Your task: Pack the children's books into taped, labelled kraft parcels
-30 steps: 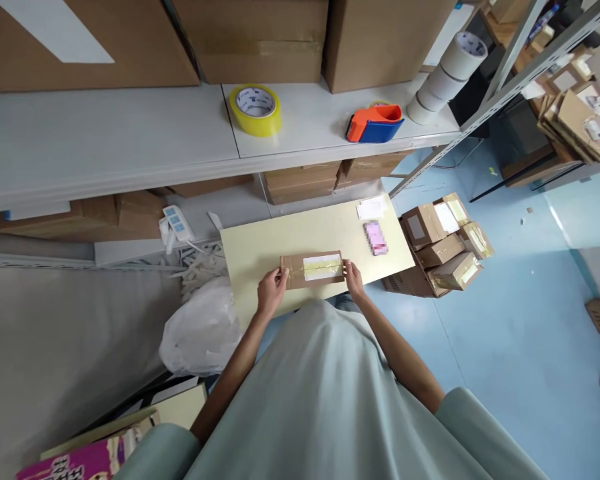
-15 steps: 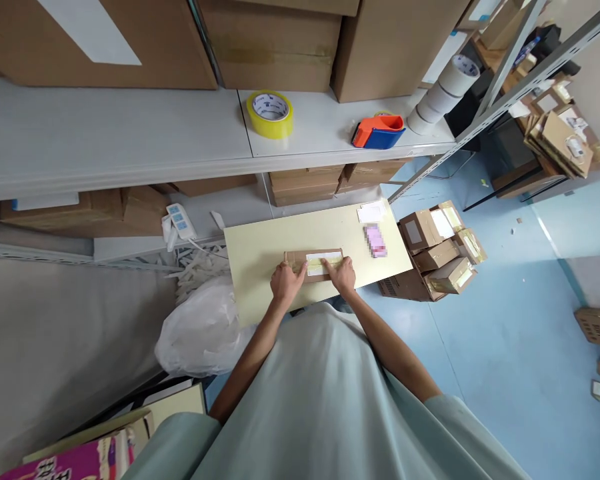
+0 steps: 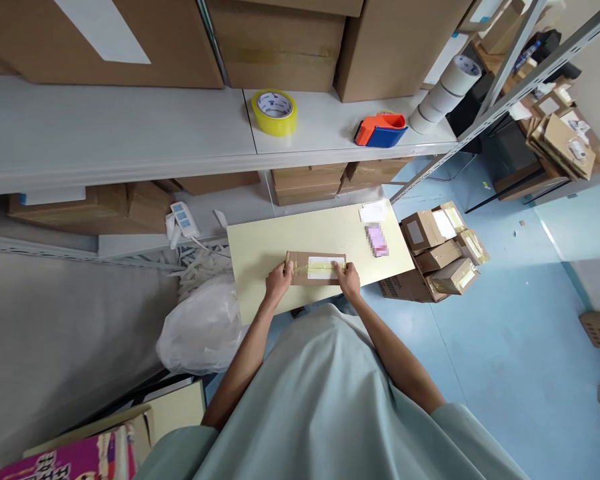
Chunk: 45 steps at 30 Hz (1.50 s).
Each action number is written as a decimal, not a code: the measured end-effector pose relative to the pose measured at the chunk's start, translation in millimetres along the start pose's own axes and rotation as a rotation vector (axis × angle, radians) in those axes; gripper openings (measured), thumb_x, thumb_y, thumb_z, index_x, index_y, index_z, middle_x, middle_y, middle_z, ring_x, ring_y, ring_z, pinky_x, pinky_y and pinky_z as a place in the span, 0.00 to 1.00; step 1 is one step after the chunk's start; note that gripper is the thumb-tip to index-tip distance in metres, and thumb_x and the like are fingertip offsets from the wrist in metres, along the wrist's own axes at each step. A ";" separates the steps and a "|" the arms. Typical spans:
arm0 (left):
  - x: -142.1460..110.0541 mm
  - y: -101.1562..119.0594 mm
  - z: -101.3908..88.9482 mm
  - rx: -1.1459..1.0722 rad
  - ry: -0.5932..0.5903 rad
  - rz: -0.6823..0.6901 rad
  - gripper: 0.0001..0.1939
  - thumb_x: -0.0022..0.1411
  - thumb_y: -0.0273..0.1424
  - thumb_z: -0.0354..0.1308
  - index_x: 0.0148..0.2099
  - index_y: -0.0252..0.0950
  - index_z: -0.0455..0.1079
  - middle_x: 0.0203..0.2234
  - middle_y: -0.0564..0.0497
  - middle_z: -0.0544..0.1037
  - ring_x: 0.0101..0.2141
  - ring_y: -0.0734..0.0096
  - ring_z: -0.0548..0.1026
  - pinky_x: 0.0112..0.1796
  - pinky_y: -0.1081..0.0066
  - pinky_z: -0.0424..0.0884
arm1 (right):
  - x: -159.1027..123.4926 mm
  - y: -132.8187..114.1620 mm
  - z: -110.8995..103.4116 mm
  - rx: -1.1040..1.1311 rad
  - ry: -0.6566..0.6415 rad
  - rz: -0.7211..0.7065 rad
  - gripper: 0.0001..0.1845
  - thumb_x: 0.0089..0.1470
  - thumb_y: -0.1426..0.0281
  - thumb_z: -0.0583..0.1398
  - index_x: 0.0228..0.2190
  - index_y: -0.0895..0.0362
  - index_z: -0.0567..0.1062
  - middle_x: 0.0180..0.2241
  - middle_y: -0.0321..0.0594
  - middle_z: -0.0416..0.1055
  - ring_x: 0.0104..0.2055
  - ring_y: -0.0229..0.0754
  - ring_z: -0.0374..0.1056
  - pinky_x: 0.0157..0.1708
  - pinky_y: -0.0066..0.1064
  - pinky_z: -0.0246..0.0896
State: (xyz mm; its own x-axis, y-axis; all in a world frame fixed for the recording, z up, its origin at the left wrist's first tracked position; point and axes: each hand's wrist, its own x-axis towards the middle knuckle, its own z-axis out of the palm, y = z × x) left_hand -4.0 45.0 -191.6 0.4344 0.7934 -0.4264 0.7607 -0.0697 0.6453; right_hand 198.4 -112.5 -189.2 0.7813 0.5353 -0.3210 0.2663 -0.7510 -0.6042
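A small brown cardboard box [image 3: 301, 275] with a white label and yellowish tape across its top is over the cream board [image 3: 260, 243] in front of me. My left hand [image 3: 279, 280] is closed on its left end, thumb on the top. The right end is gripped by my right hand [image 3: 349, 280], with the thumb resting near the label's edge. Whether the box touches the board I cannot tell. Farther right on the board lie a blurred pink item [image 3: 377, 240] and a white paper slip [image 3: 373, 212].
On the grey shelf [image 3: 180, 133] sit a yellow tape roll [image 3: 275, 123], an orange and blue tape dispenser [image 3: 381, 130] and stacked white rolls [image 3: 443, 97]. A carton of small boxes [image 3: 437, 257] stands on the floor at right. A white plastic bag [image 3: 200, 330] bulges at left.
My hands have moved apart, from pressing on the label area to the two ends of the box. More of the label and tape now shows.
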 end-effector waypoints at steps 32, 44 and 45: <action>1.2 66.5 70.7 -0.013 0.283 0.119 0.12 0.78 0.35 0.50 0.50 0.38 0.75 0.49 0.41 0.77 0.52 0.56 0.78 0.56 0.60 0.74 | 116.7 23.5 -88.7 0.008 -0.192 -0.424 0.35 0.70 0.40 0.52 0.47 0.56 0.82 0.45 0.50 0.76 0.41 0.50 0.76 0.46 0.39 0.72; 8.2 83.4 90.8 -0.010 0.404 -0.153 0.08 0.67 0.36 0.65 0.42 0.37 0.79 0.45 0.45 0.84 0.45 0.61 0.85 0.52 0.64 0.81 | 162.2 67.9 -83.9 0.031 -0.517 -0.549 0.41 0.63 0.54 0.66 0.73 0.50 0.65 0.72 0.48 0.64 0.58 0.56 0.77 0.56 0.47 0.78; 7.9 81.8 92.2 0.017 0.404 -0.198 0.07 0.66 0.35 0.66 0.42 0.37 0.80 0.44 0.44 0.85 0.46 0.59 0.85 0.51 0.63 0.81 | 161.2 70.4 -80.8 0.034 -0.534 -0.552 0.41 0.63 0.55 0.65 0.73 0.50 0.65 0.72 0.47 0.63 0.62 0.57 0.75 0.59 0.48 0.76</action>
State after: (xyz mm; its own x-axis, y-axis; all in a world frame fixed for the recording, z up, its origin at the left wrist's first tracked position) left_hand 106.2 -10.2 -200.7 0.0589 0.9646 -0.2570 0.8194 0.1003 0.5643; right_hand 388.7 -110.3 -224.6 0.1595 0.9495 -0.2701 0.5141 -0.3134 -0.7984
